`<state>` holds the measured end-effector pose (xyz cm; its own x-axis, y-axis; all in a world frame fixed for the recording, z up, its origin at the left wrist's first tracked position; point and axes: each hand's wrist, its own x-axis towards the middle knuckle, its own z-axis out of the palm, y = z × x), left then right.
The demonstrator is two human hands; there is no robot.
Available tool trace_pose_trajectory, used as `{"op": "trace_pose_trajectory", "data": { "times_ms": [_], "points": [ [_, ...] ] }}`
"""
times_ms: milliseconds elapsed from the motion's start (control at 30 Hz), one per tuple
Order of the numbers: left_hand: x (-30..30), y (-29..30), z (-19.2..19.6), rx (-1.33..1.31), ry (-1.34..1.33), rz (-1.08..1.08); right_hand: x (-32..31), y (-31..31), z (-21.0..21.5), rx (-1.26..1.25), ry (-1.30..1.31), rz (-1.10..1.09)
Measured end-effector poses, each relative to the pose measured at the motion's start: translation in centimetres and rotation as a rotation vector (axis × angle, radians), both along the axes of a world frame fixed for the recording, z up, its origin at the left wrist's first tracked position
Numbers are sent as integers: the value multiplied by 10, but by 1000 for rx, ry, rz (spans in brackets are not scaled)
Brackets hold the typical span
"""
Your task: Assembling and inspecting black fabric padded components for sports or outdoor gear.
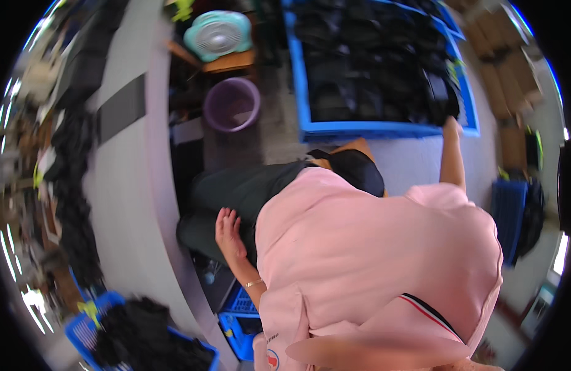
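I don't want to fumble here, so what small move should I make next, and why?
Probably steady your right hand on the nearest black item and ease it upward: that hand reaches to the near right corner of the blue crate. Whether it grips anything is unclear. Your left hand looks empty, over your dark trousers.

two hands, one fan, one bin

Head view: I'm seeing the right hand reaching in at the blue crate's near right corner, among black items, grip blurred. Left of the crate: left hand hanging loose-fingered, purple bin standing, turquoise fan sitting.
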<state>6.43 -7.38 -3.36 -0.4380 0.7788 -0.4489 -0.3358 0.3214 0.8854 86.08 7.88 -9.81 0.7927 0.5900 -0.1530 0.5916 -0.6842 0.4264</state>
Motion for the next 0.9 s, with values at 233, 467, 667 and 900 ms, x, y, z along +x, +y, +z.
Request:
{"op": "trace_pose_trajectory", "data": {
  "times_ms": [233, 467, 667, 900],
  "points": [
    [4, -6, -5, 66, -6, 39, -185, 64, 2, 1046, -140, 230],
    [1, -9, -12, 76, -96, 54, -488, 130, 47, 942, 865, 1201],
    [-16, -24, 25, 74, 197, 151, -734, 106, 94, 695, 1386, 1788],
    [-160, -103, 89, -179, 1252, 937, -878, 51, 101, 590, 1097, 2188]
  ]
}}
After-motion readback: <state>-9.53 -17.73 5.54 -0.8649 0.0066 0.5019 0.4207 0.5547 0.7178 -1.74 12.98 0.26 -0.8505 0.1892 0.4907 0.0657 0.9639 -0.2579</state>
